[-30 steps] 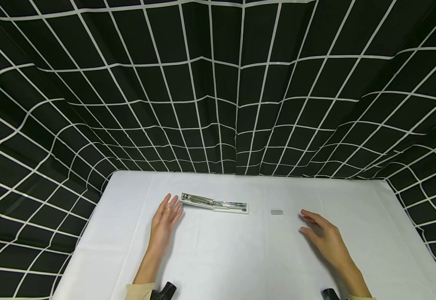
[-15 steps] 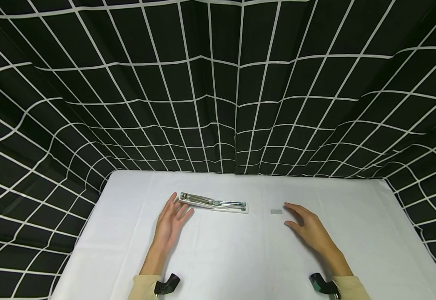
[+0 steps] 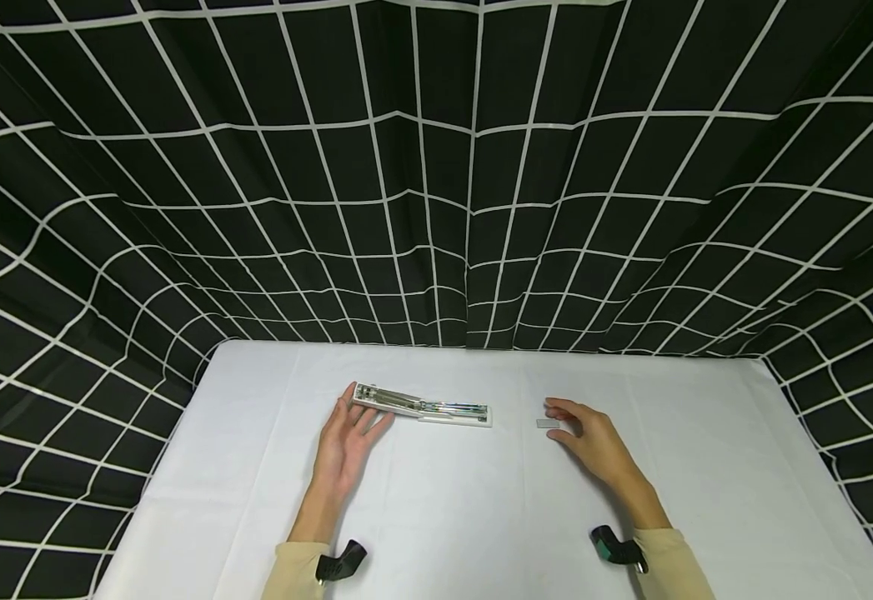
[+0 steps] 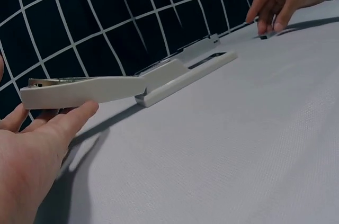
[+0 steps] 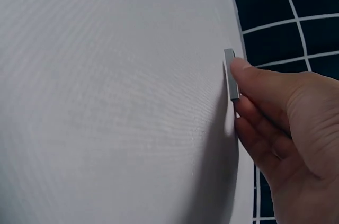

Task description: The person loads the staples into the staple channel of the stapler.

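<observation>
A white stapler [image 3: 454, 414], folded out with its metal inside facing up, lies at the middle of the table. Its left arm [image 4: 79, 91] slants up off the cloth in the left wrist view. My left hand [image 3: 342, 450] is palm up at that raised end, fingers extended beneath and beside it. A small grey strip of staples [image 3: 547, 423] lies right of the stapler. My right hand [image 3: 594, 437] is around its right end, thumb and bent fingers apart on either side. In the right wrist view the thumb overlaps the strip [image 5: 231, 75]; a firm pinch is not visible.
White cloth covers the table [image 3: 451, 517]. A black curtain with white grid lines [image 3: 436, 208] hangs along the back and sides. Black wrist devices [image 3: 342, 560] sit at both cuffs.
My right hand has moved left to the grey strip of staples. My left hand has shifted right, bringing its fingers under the stapler's raised end. Stapler and strip keep their places.
</observation>
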The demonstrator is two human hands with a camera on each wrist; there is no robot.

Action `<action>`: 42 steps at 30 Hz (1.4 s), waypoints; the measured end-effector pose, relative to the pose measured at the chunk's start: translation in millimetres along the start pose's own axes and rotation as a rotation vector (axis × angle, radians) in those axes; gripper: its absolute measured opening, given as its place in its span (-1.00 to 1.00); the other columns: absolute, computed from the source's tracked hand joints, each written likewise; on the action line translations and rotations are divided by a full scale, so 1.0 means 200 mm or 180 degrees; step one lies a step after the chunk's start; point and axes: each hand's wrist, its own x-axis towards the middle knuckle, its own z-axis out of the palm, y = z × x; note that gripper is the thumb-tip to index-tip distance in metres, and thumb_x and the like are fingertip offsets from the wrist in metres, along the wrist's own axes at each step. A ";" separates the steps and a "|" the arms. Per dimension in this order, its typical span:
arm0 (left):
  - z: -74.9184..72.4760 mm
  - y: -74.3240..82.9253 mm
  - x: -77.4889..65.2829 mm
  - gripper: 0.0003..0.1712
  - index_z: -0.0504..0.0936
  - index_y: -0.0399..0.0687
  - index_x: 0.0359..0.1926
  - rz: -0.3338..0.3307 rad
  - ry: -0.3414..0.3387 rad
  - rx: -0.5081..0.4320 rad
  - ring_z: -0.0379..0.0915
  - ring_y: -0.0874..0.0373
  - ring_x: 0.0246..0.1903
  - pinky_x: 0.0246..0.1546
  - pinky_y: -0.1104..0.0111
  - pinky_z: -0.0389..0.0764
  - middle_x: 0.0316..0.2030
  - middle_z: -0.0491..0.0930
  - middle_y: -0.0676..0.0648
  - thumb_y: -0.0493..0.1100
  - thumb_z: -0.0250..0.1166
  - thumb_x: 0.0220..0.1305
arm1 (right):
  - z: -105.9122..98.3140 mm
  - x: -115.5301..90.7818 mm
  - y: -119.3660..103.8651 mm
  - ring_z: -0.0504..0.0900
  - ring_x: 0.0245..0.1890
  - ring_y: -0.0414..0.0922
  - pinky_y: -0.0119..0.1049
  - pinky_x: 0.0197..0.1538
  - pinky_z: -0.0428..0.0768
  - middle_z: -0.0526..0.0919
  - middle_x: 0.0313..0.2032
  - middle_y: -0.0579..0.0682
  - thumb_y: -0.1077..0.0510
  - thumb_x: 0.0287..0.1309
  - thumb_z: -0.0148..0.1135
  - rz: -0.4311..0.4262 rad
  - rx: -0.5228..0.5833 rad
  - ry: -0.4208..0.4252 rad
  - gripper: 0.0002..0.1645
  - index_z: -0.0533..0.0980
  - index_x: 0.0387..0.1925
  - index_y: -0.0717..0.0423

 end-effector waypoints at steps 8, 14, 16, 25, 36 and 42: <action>0.00 -0.02 0.01 -0.35 -0.24 -0.18 0.54 0.0054 0.0130 0.0004 -0.17 -0.24 0.46 0.40 -0.16 0.09 0.50 -0.16 -0.34 -0.09 -0.27 0.60 | 0.02 0.02 -0.01 0.67 -0.21 -0.10 -0.11 -0.02 0.61 0.73 -0.28 -0.10 0.40 -0.06 0.48 -0.0084 -0.0085 0.0025 -0.45 0.59 0.05 0.22; 0.01 -0.02 0.05 -0.39 -0.18 -0.20 0.53 0.0100 0.0235 0.0122 -0.13 -0.18 0.47 0.38 -0.10 0.20 0.48 -0.11 -0.36 -0.18 -0.26 0.60 | 0.02 0.03 -0.01 0.60 -0.27 -0.20 -0.32 -0.13 0.60 0.70 -0.29 -0.12 0.38 0.01 0.44 -0.0042 0.0020 0.0001 -0.41 0.52 0.15 0.27; 0.02 -0.03 0.06 -0.39 -0.15 -0.20 0.53 0.0105 0.0283 0.0151 -0.12 -0.18 0.47 0.36 -0.08 0.23 0.48 -0.09 -0.37 -0.21 -0.24 0.59 | 0.02 0.02 -0.01 0.60 -0.29 -0.21 -0.35 -0.17 0.61 0.71 -0.29 -0.10 0.39 0.00 0.45 -0.0078 0.0025 0.0026 -0.41 0.53 0.13 0.28; 0.02 -0.03 0.07 -0.42 -0.06 -0.19 0.52 0.0071 0.0520 0.0155 0.02 -0.12 0.44 0.30 -0.04 0.35 0.44 0.05 -0.33 -0.29 -0.20 0.57 | 0.04 0.04 -0.04 0.61 -0.32 -0.19 -0.29 -0.20 0.63 0.72 -0.31 -0.06 0.41 -0.05 0.47 -0.0114 0.0050 0.0074 -0.43 0.56 0.08 0.28; 0.03 -0.03 0.06 -0.45 -0.03 -0.18 0.52 0.0055 0.0516 0.0126 0.00 -0.13 0.45 0.30 -0.04 0.35 0.45 0.04 -0.32 -0.27 -0.28 0.58 | 0.06 0.14 -0.16 0.68 -0.28 -0.10 -0.23 -0.15 0.69 0.71 -0.25 0.02 0.41 0.02 0.42 -0.0104 0.0283 -0.0062 -0.47 0.55 0.09 0.30; 0.03 -0.03 0.06 -0.42 -0.08 -0.21 0.52 0.0126 0.0440 0.0197 0.06 -0.10 0.43 0.30 -0.03 0.37 0.45 0.01 -0.35 -0.24 -0.24 0.58 | 0.09 0.20 -0.23 0.67 -0.26 -0.10 -0.23 -0.12 0.70 0.70 -0.25 0.04 0.43 0.01 0.42 -0.0189 0.0355 -0.0064 -0.47 0.56 0.09 0.31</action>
